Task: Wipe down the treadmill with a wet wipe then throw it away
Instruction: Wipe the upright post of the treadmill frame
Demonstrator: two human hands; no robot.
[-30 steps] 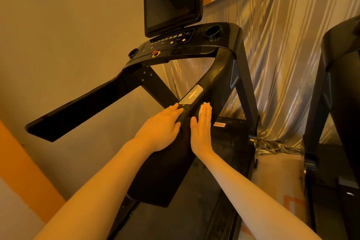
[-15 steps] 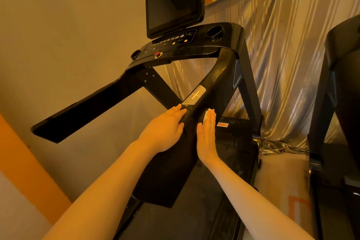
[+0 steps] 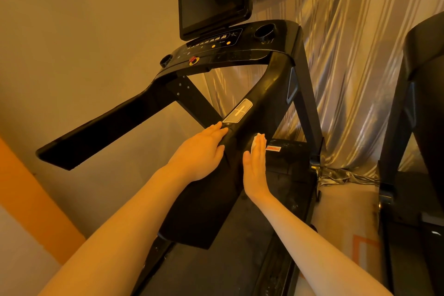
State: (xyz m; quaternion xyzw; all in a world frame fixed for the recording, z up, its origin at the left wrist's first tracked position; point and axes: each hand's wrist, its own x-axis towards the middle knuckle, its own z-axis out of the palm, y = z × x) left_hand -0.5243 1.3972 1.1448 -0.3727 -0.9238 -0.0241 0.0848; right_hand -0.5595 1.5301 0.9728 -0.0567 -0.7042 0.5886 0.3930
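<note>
Now flat right hand (image 3: 255, 168) presses wipe (image 3: 256, 143) against handrail (image 3: 242, 151); flat left hand (image 3: 201, 153) opposite

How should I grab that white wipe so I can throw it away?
Pinch the crumpled white edge of the wet wipe peeking out beside the right hand's fingertips. Come from above, on the outer side of the handrail: the rest is pressed flat and hidden under the palm.
</note>
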